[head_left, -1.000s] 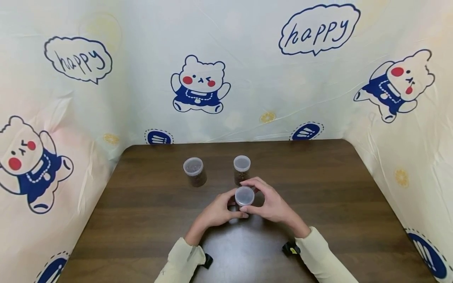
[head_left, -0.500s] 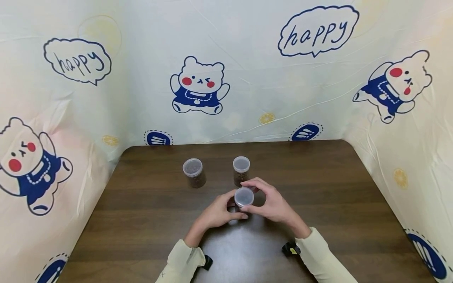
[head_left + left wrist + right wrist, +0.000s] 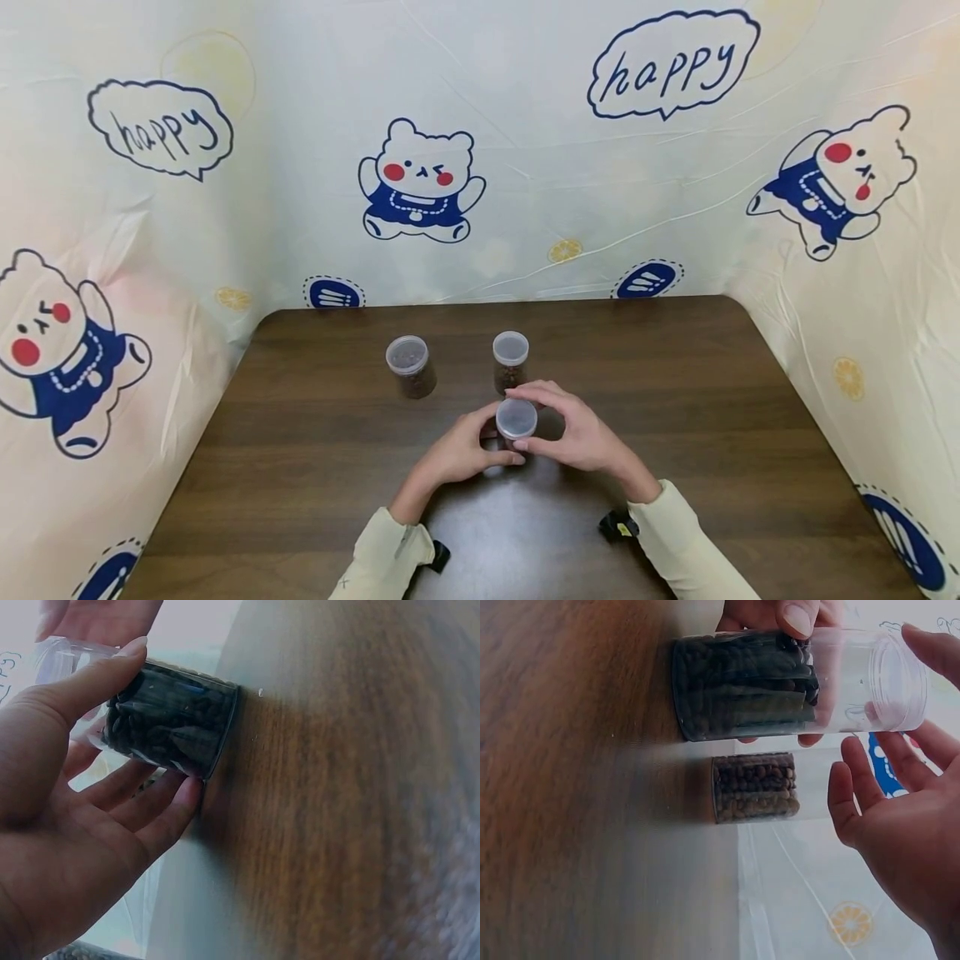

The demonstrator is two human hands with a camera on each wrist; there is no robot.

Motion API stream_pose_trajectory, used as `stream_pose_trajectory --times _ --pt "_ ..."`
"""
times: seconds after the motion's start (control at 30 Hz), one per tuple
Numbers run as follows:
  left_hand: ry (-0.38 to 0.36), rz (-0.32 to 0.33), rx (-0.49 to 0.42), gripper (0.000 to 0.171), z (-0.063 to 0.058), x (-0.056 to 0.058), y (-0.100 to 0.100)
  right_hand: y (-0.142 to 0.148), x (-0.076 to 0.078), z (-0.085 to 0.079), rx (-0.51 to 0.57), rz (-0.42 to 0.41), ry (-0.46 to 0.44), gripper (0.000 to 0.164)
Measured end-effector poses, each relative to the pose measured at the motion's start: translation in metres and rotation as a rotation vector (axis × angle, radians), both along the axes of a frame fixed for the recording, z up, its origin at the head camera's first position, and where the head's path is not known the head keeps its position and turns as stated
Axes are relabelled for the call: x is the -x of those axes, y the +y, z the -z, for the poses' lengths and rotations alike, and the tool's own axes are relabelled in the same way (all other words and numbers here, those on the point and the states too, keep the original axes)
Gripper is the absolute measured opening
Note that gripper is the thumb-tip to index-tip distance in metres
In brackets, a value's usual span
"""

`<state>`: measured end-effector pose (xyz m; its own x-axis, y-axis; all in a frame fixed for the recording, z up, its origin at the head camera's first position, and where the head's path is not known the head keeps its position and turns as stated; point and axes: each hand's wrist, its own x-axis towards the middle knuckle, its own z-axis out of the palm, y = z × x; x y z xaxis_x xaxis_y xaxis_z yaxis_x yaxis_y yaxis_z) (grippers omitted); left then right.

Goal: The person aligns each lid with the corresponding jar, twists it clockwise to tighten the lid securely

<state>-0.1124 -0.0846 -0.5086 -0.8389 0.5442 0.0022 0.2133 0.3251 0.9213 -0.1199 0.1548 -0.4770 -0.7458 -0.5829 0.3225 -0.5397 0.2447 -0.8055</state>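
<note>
A clear plastic jar (image 3: pixel 742 690), about half filled with dark beans, stands upright on the brown table (image 3: pixel 300 467) between my hands. Its translucent lid (image 3: pixel 517 418) is on top. My left hand (image 3: pixel 457 450) grips the jar's body, thumb in front and fingers behind, near the base in the left wrist view. At the lid's rim, my right hand (image 3: pixel 581 433) holds on with thumb and index finger, while its other fingers spread away from the jar. Just behind stands a second lidded jar (image 3: pixel 511 350) of brown beans, overlapped by the right fingertips in the head view.
A third lidded jar (image 3: pixel 408 358) with dark contents stands farther back to the left. A cloth backdrop (image 3: pixel 525 192) printed with bears surrounds the table on three sides. Black wrist mounts (image 3: pixel 618 526) sit under both cuffs.
My right fingers have shifted slightly around the lid's rim. The left hand keeps its grip, and the jars stay in place.
</note>
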Motion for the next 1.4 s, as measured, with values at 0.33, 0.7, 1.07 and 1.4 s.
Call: stream_pose_trajectory --times 0.33,0.7,1.07,1.4 --pt "0.015 -0.051 0.038 0.058 -0.006 -0.002 0.002 -0.004 -0.004 0.001 0.008 0.102 0.067 0.061" --pt "0.157 -0.162 0.14 0.055 -0.007 -0.008 0.009 -0.014 -0.012 0.004 0.074 0.233 0.151 0.061" --pt "0.051 -0.139 0.107 0.057 -0.003 -0.007 0.005 -0.015 -0.013 0.003 0.018 0.195 -0.029 0.068" --pt "0.085 -0.132 0.145 0.053 -0.002 -0.008 0.003 -0.012 -0.011 0.006 -0.072 0.163 -0.069 0.066"
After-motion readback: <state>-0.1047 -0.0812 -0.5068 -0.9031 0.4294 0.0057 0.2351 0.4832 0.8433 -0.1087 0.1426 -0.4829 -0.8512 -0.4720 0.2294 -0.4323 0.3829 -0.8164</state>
